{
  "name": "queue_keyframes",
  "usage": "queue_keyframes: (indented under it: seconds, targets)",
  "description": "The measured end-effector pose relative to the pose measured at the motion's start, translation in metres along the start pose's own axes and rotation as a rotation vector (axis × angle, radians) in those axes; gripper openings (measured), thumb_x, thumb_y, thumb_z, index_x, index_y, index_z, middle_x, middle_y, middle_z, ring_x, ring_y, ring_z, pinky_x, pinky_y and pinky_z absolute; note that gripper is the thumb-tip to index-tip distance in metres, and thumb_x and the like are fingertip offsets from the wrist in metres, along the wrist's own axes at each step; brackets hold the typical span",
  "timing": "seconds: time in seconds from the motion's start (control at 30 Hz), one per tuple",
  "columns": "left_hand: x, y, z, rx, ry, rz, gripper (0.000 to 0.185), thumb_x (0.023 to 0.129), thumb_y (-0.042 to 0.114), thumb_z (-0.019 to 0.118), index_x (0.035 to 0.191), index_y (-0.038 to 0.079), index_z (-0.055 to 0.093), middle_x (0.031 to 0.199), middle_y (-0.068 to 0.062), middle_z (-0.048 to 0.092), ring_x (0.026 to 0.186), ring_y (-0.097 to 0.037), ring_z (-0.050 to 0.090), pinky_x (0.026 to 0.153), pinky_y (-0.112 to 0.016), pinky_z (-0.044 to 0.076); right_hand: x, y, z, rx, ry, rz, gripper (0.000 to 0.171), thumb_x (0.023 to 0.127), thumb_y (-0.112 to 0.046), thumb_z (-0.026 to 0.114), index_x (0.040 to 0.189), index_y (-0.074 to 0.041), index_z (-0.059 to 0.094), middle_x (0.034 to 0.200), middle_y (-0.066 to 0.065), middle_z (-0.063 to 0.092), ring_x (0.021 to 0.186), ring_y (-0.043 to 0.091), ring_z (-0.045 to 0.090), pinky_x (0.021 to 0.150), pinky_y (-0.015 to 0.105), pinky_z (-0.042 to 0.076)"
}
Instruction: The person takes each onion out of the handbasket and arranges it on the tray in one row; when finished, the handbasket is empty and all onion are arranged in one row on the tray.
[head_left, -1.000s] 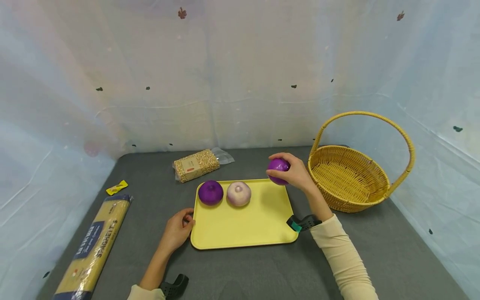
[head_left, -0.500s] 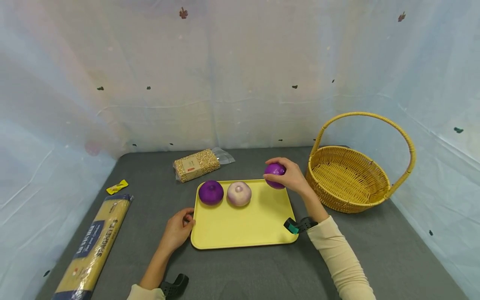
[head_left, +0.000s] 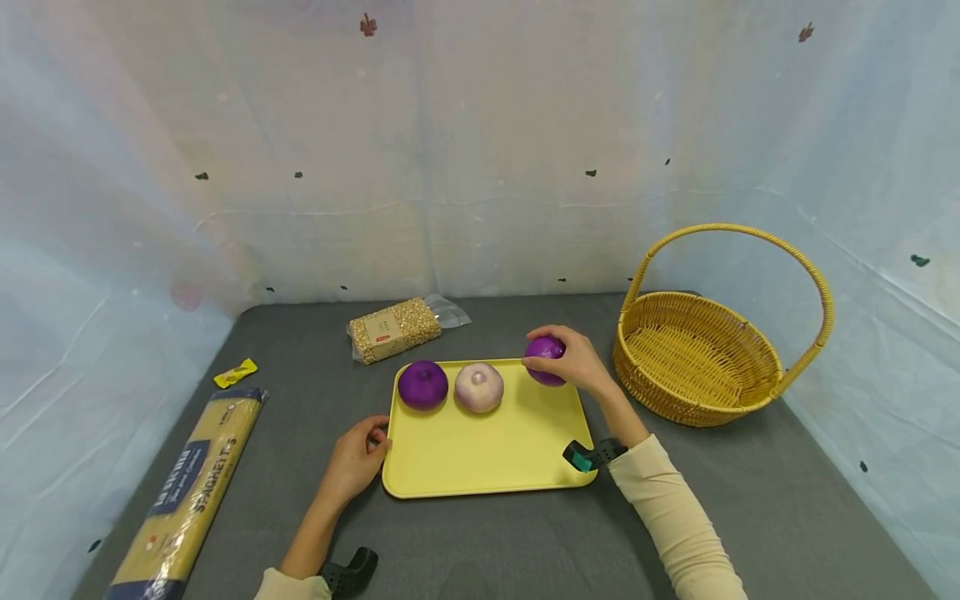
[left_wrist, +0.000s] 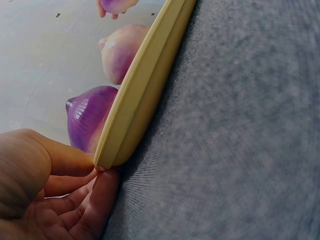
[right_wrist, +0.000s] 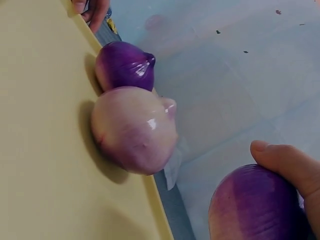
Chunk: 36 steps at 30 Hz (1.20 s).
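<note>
My right hand (head_left: 576, 360) grips a purple onion (head_left: 545, 361) between thumb and fingers, over the far right corner of the yellow tray (head_left: 487, 458). In the right wrist view the held onion (right_wrist: 255, 205) appears apart from the tray surface. A dark purple onion (head_left: 423, 385) and a pale, pinkish onion (head_left: 478, 387) sit side by side along the tray's far edge, at its left and middle. At the left edge my left hand (head_left: 354, 458) pinches the tray's rim, with thumb and finger (left_wrist: 75, 160) meeting at the corner in the left wrist view.
A wicker basket (head_left: 693, 358) with a tall handle stands right of the tray. Behind the tray lies a clear bag of grains (head_left: 397, 329). A spaghetti pack (head_left: 191, 492) and a small yellow packet (head_left: 235, 373) lie along the left side of the dark grey table (head_left: 480, 550).
My right hand has moved slightly left and down with the purple onion, toward the tray's far right corner. The left hand stays at the tray's edge.
</note>
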<state>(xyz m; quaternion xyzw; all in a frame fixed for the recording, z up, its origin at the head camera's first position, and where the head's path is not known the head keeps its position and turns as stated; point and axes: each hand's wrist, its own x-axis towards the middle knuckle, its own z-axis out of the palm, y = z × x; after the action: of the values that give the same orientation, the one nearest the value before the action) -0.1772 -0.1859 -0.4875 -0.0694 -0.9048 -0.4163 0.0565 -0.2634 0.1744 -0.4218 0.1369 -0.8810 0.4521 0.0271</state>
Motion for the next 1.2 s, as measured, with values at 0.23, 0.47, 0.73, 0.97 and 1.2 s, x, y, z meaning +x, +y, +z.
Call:
queue_keyframes:
  seconds: [0.23,0.47,0.73,0.97,1.2]
  targets:
    - [0.002,-0.001,0.0,0.008,-0.037,-0.054,0.032,0.084,0.004,0.062,0.115,-0.004,0.06,0.081,-0.005,0.056,0.062,-0.011,0.047,0.056,-0.024,0.039,0.002,0.01,0.007,-0.022,-0.018,0.024,0.049,0.075,-0.036,0.077,0.117,-0.015,0.063,0.118,0.011,0.058,0.103,0.03,0.056,0.077,0.042,0.051]
    - [0.001,0.001,-0.001,0.007,-0.032,-0.043,0.032,0.084,0.002,0.062,0.115,-0.005,0.06,0.081,-0.004,0.057,0.063,-0.011,0.047,0.057,-0.024,0.039,0.002,0.016,0.015,-0.032,-0.023,0.048,0.049,0.074,-0.035,0.078,0.115,-0.014,0.064,0.115,0.011,0.059,0.101,0.03,0.056,0.076,0.041,0.051]
    - [0.001,0.002,-0.002,0.006,-0.042,-0.041,0.031,0.084,0.002,0.062,0.115,-0.005,0.059,0.082,-0.005,0.057,0.064,-0.011,0.047,0.057,-0.024,0.038,0.0,0.019,0.02,-0.039,-0.044,0.049,0.05,0.076,-0.034,0.076,0.117,-0.01,0.063,0.115,0.013,0.058,0.101,0.031,0.056,0.076,0.042,0.051]
    - [0.002,0.0,-0.001,-0.005,-0.037,-0.038,0.031,0.084,0.001,0.062,0.115,-0.005,0.059,0.081,-0.005,0.056,0.062,-0.01,0.047,0.056,-0.024,0.038,0.0,0.022,0.023,-0.052,-0.062,0.075,0.049,0.076,-0.035,0.076,0.117,-0.011,0.063,0.115,0.013,0.058,0.101,0.03,0.056,0.076,0.041,0.05]
    - [0.002,-0.001,0.0,-0.005,-0.032,-0.038,0.031,0.084,0.001,0.062,0.114,-0.005,0.06,0.08,-0.005,0.056,0.061,-0.01,0.046,0.054,-0.023,0.038,-0.001,0.024,0.026,-0.057,-0.072,0.085,0.049,0.076,-0.034,0.076,0.117,-0.011,0.063,0.115,0.013,0.058,0.101,0.029,0.056,0.077,0.04,0.05]
